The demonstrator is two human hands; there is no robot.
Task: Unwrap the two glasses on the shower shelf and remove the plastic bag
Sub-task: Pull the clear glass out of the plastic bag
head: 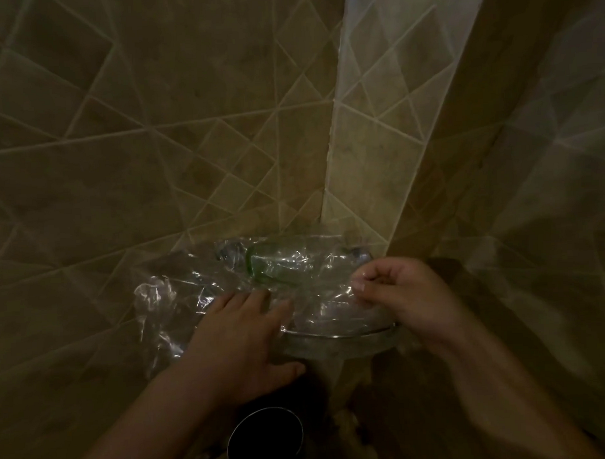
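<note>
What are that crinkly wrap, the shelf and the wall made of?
Wrap: thin clear plastic film, judging by its creases and glints. Shelf: looks like glass with a shiny metal rim, though the light is dim. Wall: matte beige tile, probably ceramic or stone, with pale grout lines.

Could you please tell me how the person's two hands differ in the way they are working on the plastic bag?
The left hand lies flat with fingers spread on the plastic bag; the right hand is curled, pinching the film between fingertips. The left sits lower, by the shelf rim; the right is higher, nearer the corner. Both touch the bag.
</note>
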